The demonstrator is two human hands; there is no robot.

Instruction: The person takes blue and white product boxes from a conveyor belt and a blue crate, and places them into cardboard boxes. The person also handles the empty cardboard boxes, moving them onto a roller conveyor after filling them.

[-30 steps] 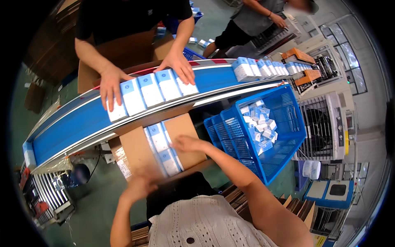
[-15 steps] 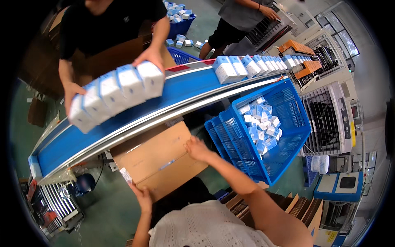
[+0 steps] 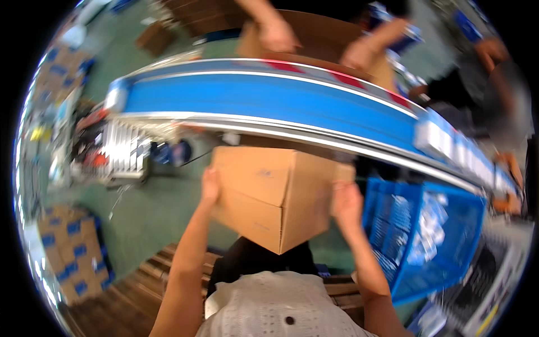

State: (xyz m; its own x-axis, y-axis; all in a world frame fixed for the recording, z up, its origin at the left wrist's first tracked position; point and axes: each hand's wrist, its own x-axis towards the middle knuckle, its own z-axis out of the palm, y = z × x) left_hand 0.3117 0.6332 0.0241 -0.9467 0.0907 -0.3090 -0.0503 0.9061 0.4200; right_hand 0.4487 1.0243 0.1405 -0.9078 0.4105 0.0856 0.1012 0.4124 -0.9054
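1. A plain brown cardboard box [image 3: 278, 194], closed and tilted with one corner down, sits below the blue belt
2. White small packages [image 3: 469, 157] stand in a row on the belt's right end
3. Small white packets [image 3: 429, 224] fill the blue basket at right
4. Brown cartons with blue labels [image 3: 70, 253] are stacked at lower left

Closed brown cardboard box [image 3: 278, 194], tilted corner-down

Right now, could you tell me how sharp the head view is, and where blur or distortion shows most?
Head view: motion blur smears the whole frame; the cardboard box between left hand and right hand is soft-edged; fisheye bends the blue conveyor belt into an arc; the blue basket and far hands are blurriest.
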